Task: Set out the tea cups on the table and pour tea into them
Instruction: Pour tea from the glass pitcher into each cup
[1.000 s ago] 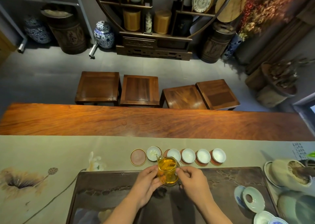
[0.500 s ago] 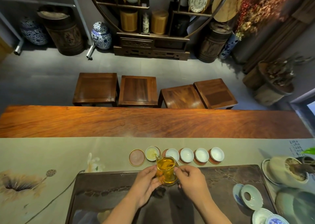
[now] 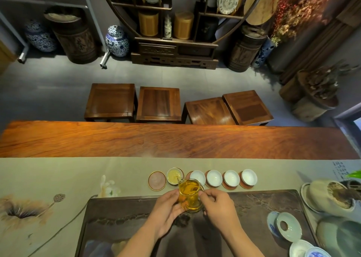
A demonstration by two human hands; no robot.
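Nearest me, my left hand and right hand close from either side around a clear glass pitcher of amber tea, above the far edge of the dark, stone-textured tea tray. My left fingers curl round its left wall; my right thumb and fingers pinch it on the right, where I take the handle to be, though my hand hides it. The pitcher tilts away from me, its spout over the filled cup, a small round white bowl holding pale yellow tea. That cup sits just past my fingertips on the pale cloth runner painted with lotus.

Left of it lies a flat pinkish coaster with a gold rim. To its right run four empty white cups, glossy and shallow, each on a reddish coaster, in a row along the tray's far edge.

At the tray's right end rests a pale green saucer with a dark hole in its middle. Beyond the runner, the polished reddish wooden table stretches across, with four square dark wooden stools behind its far edge.
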